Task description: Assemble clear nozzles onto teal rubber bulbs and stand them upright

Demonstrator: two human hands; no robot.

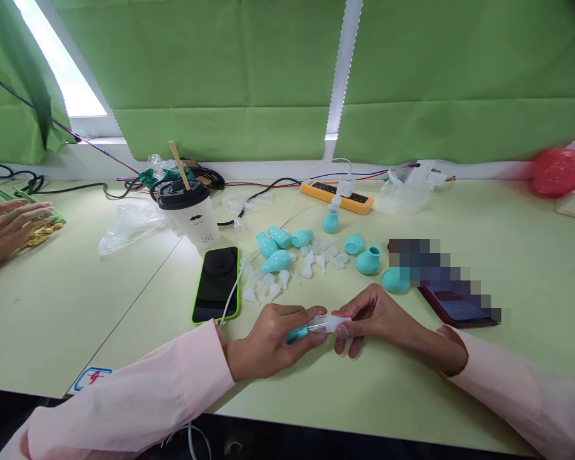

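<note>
My left hand [273, 342] grips the teal bulb end of a small aspirator-like piece [311, 329] low over the pale green table [124, 300]. My right hand [374, 319] pinches the clear plastic tip on the same piece from the right. Just beyond my hands lies a scatter of teal bulbs [278, 246] and clear plastic tips [287, 276]. Two more teal pieces [368, 260] stand to the right of the scatter.
A phone in a green case [216, 283] on a white cable lies left of my hands. Behind it stands a lidded cup with a stick [189, 211]. An orange power strip [338, 197] lies at the back, a dark phone [457, 306] at right. Another person's hand [7, 223] rests far left.
</note>
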